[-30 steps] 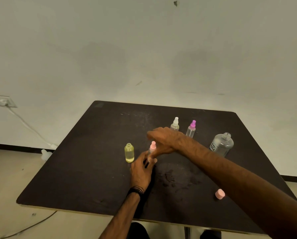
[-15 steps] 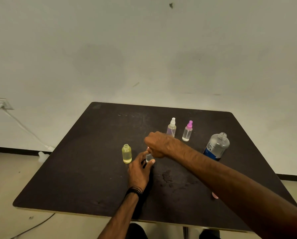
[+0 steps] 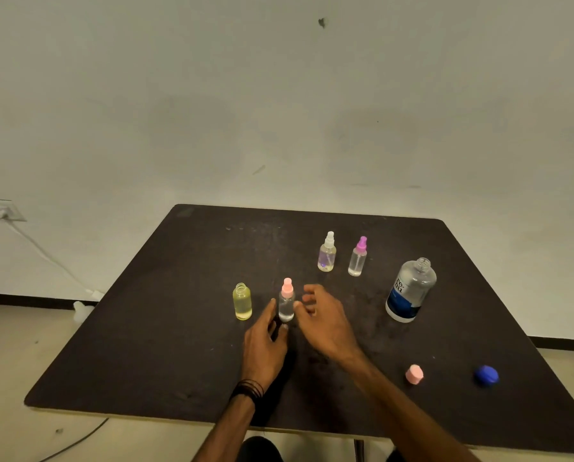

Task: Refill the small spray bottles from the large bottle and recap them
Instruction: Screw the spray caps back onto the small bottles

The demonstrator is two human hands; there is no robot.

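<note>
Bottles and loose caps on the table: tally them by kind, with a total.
Small spray bottles with sprayer on: 3 (pink, white, purple)
Small open yellow bottle: 1
Large open bottle: 1
Loose caps: 2 (pink, blue)
Total: 7

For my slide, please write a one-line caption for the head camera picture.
Both hands flank the pink-topped spray bottle on the dark table; the large bottle stands uncapped at right.
</note>
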